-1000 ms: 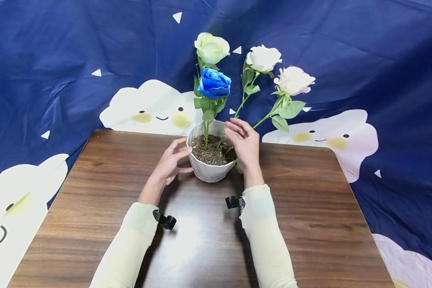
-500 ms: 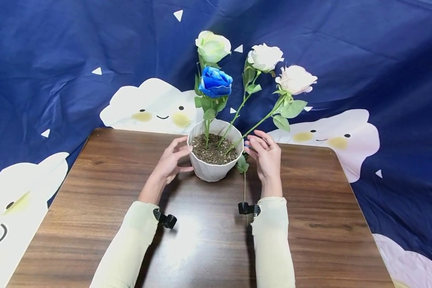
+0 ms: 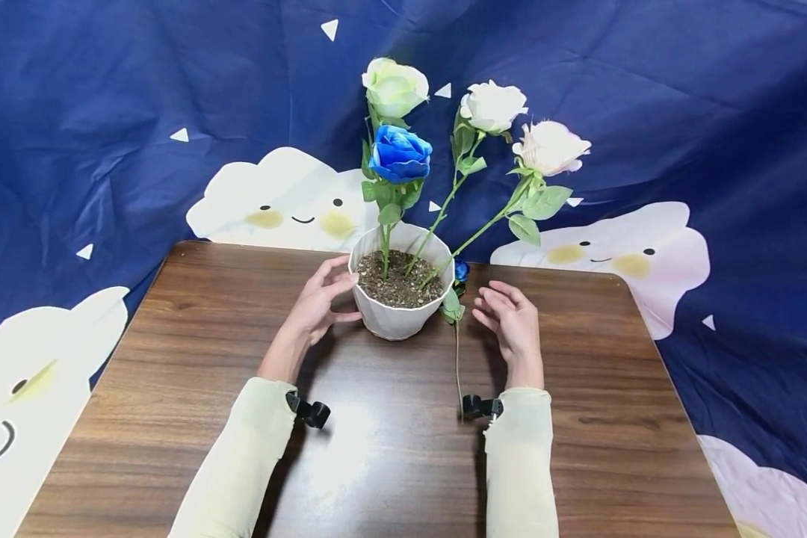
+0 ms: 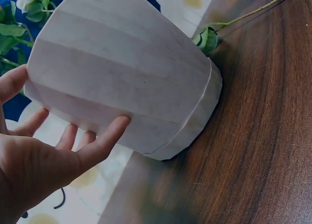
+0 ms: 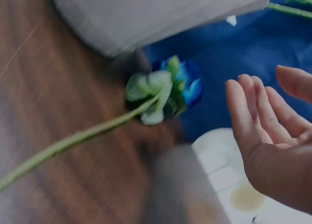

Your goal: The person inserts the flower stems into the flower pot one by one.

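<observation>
A white fluted flower pot point(image 3: 393, 320) filled with soil point(image 3: 397, 290) stands near the back of the table. Upright in it are a blue rose point(image 3: 400, 155) and a pale green rose point(image 3: 395, 88); a white rose point(image 3: 493, 107) and a pale pink rose point(image 3: 551, 148) lean right. My left hand point(image 3: 314, 302) rests spread fingers against the pot's left wall, as the left wrist view shows. Right of the pot, my right hand point(image 3: 514, 321) hovers with relaxed fingers and holds nothing. Between them lies another blue rose point(image 5: 190, 90), its stem point(image 5: 78, 139) pointing toward me.
The brown wooden table point(image 3: 598, 418) ends just behind the pot. Beyond it hangs a dark blue cloth point(image 3: 242, 82) with smiling clouds and small white triangles. Black wrist cameras sit on both cuffs, the right one point(image 3: 474, 406) overlapping the loose stem's end in the head view.
My right hand has left the pale pink rose's stem at the pot and moved right and toward me, uncovering the lying blue rose. The left hand stays at the pot.
</observation>
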Demonstrator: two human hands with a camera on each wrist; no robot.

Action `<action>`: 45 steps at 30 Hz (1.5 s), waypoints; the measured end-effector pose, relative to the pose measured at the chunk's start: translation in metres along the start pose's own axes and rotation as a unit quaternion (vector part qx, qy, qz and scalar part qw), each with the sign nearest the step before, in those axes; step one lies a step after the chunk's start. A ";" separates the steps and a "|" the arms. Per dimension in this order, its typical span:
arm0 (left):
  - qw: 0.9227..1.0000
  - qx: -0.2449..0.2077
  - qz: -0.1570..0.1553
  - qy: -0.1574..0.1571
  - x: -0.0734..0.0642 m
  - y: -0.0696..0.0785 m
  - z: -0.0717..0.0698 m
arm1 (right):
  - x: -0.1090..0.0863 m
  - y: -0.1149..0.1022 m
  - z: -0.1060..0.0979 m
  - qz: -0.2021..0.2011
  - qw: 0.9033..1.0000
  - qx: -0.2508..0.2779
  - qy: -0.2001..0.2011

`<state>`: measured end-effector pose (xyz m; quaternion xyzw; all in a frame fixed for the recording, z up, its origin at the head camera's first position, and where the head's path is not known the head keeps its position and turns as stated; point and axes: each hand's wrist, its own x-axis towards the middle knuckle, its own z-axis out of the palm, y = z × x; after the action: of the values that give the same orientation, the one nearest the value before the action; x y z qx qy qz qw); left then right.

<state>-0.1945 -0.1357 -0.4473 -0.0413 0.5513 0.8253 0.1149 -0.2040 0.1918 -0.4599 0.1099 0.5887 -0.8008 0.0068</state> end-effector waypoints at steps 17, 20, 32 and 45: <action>1.000 -0.004 -0.004 0.005 0.001 -0.002 0.000 | -0.005 0.042 -0.017 0.103 0.990 -0.089 -0.045; 1.000 -0.001 -0.004 0.006 0.001 -0.002 0.000 | -0.007 0.044 -0.016 0.111 0.986 -0.111 -0.047; 1.000 0.004 -0.002 0.003 -0.002 -0.001 0.002 | -0.010 0.051 -0.011 0.132 0.971 -0.188 -0.063; 1.000 0.004 -0.005 0.008 -0.002 -0.001 0.000 | -0.008 0.060 0.002 0.119 0.965 -0.228 -0.053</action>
<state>-0.1922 -0.1353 -0.4476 -0.0498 0.5554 0.8222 0.1144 -0.1885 0.1706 -0.5141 0.1320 0.7371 -0.6436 0.1580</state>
